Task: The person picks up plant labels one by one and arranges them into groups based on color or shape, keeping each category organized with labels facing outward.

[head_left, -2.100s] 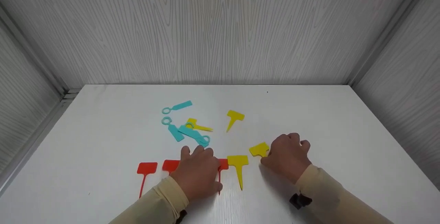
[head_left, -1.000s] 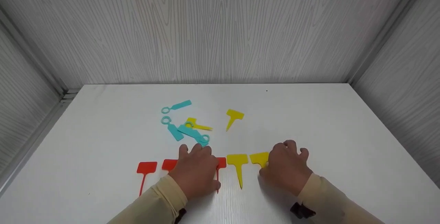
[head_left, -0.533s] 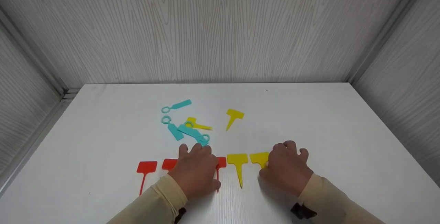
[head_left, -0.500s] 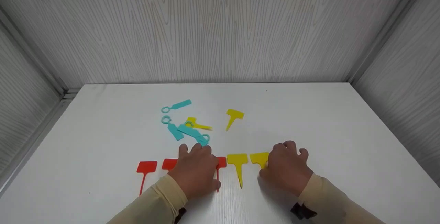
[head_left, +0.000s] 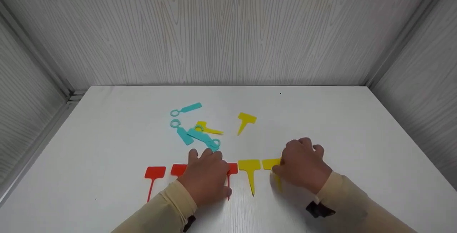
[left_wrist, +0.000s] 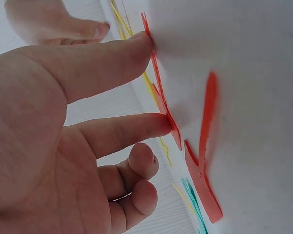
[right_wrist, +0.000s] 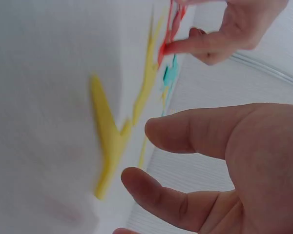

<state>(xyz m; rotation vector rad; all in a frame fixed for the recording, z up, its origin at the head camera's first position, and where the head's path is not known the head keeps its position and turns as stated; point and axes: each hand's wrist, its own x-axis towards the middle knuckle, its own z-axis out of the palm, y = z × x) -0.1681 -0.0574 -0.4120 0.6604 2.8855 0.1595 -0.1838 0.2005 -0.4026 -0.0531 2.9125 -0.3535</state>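
Observation:
My left hand (head_left: 207,176) presses a red T-shaped plant label (left_wrist: 177,140) against the white table. Its thumb lies on the stem and the index finger on the head, both fairly straight, while other fingers curl in. Beside it lies a yellow T-shaped plant label (head_left: 249,164). Further right is a second yellow plant label (right_wrist: 107,156), head away and stem toward me. Just off this one hovers my right hand (head_left: 305,163), thumb and index finger apart with nothing between them. Two more red labels (head_left: 155,172) lie left, one partly hidden by the left hand.
Behind the row, several teal ring-ended tags (head_left: 191,108) lie scattered, some overlapping. One yellow label (head_left: 214,131) is partly under them, and another yellow label (head_left: 246,119) lies apart at the back. Pale wood-grain panels (head_left: 228,29) enclose the table's back and sides.
The right hand drew the second yellow label toward me and straightened it into the row, then lifted off it slightly. The left hand stays on its red label.

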